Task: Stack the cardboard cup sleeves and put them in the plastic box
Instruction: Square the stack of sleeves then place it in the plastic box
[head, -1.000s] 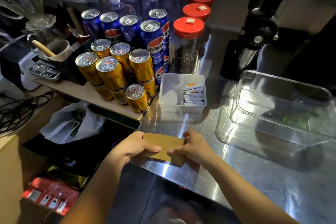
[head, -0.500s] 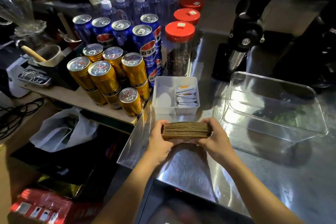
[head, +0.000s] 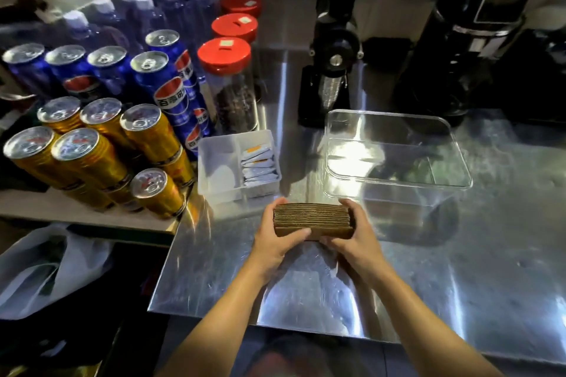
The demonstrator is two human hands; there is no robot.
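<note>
A thick stack of brown cardboard cup sleeves is held on edge just above the steel counter, its layered edges facing up. My left hand grips its left end and my right hand grips its right end. The clear plastic box stands open and empty on the counter, up and to the right of the stack, a short gap away.
A small white divided tray with sachets sits just behind the stack. Gold cans, blue cans and red-lidded jars crowd the left. Black coffee grinders stand behind the box. The counter's left edge drops off.
The stack was lifted from lying flat at the counter's front edge and turned on edge. Both hands have carried it to the right, closer to the plastic box.
</note>
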